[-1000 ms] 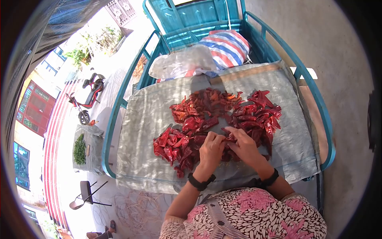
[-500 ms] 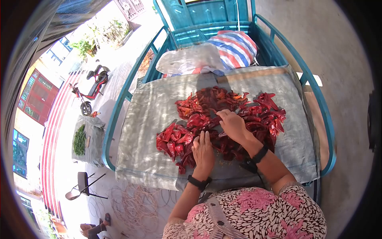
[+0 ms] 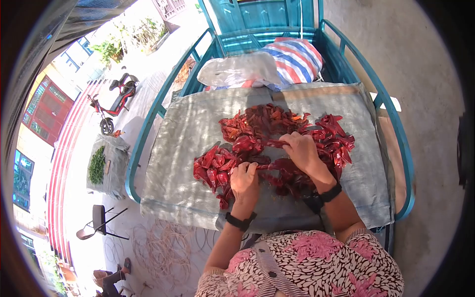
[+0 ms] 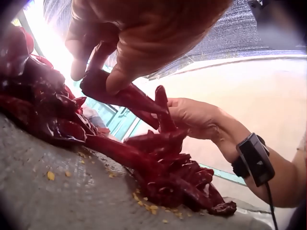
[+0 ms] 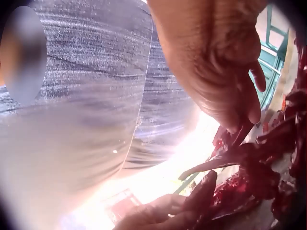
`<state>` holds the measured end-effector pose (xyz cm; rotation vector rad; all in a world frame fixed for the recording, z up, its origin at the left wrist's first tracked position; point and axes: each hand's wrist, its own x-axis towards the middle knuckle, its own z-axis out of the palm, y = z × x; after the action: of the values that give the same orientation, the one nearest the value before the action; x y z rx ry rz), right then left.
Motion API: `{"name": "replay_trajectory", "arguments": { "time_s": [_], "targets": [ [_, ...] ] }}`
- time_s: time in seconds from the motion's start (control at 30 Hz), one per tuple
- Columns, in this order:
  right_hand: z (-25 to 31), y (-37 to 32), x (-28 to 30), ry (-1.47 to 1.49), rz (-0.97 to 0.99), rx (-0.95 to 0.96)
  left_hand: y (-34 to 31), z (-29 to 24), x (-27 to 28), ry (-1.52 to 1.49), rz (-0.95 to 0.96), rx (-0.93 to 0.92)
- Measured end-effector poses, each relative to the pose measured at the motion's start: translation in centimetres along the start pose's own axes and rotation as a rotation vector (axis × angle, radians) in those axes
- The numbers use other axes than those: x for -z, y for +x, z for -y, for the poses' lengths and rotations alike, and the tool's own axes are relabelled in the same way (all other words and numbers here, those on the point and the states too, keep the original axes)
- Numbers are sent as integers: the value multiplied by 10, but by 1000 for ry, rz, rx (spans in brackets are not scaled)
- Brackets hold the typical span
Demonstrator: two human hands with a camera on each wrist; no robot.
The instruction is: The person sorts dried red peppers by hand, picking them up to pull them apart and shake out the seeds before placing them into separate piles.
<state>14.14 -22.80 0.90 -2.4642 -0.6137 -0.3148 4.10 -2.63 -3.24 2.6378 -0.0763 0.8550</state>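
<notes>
Dried red peppers (image 3: pixel 215 166) lie in heaps on a grey sheet (image 3: pixel 173 148). Between thumb and fingers the left hand (image 3: pixel 245 185) pinches a dark red pepper (image 4: pixel 108 90) at the near side of the heap, seen closely in the left wrist view. Farther right and a little higher, the right hand (image 3: pixel 304 153) holds a red pepper (image 5: pixel 243 133) by its fingertips, above the other peppers. Torn pieces with orange tints (image 3: pixel 269 119) form the far part of the pile. Small yellow seeds (image 4: pixel 51 176) are scattered on the sheet.
Blue metal rails (image 3: pixel 148 131) flank the sheet on both sides. Behind it lie a clear plastic bag (image 3: pixel 237 69) and a striped bag (image 3: pixel 294 57). At left are a scooter (image 3: pixel 116 104), green peppers (image 3: pixel 97 166) on a covered stand and a folding chair (image 3: pixel 99 218).
Both hands, close together a second ago, have moved apart. The left has shifted left to the near heap and now pinches a pepper; the right went up the pile, then slightly right.
</notes>
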Motion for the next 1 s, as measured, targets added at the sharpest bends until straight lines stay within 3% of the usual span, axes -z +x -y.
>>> {"name": "replay_trajectory", "arguments": {
  "time_s": [0.1,0.2,0.23,0.33,0.37,0.47,0.57,0.67,0.7,0.83,0.93,1.0],
  "targets": [
    [8,-16,31,-101,-201,79,0,-13,25,-149,24,97],
    [25,-27,37,148,-236,78,-4,-21,36,-303,94,205],
    [42,-34,45,427,52,-126,-7,-25,38,-320,119,235],
    [50,-51,13,423,62,-53,-16,-30,36,-395,154,269],
    [52,-52,6,370,171,-113,-20,-31,32,-425,158,271],
    [43,-60,-36,576,-55,-54,-37,-31,17,-523,37,165],
    [44,-56,-21,828,126,-239,-43,-46,34,-583,220,280],
    [37,-49,-13,656,-67,-171,-51,-50,37,-603,265,358],
    [38,-45,-5,627,-88,-228,-54,-51,38,-598,264,376],
    [32,-32,-5,-33,-363,59,-58,-36,47,-328,297,370],
    [50,-23,-20,-44,-368,208,-64,-14,45,-271,182,384],
    [41,-18,-56,-147,-119,218,-62,-4,48,-284,70,415]
  ]
}}
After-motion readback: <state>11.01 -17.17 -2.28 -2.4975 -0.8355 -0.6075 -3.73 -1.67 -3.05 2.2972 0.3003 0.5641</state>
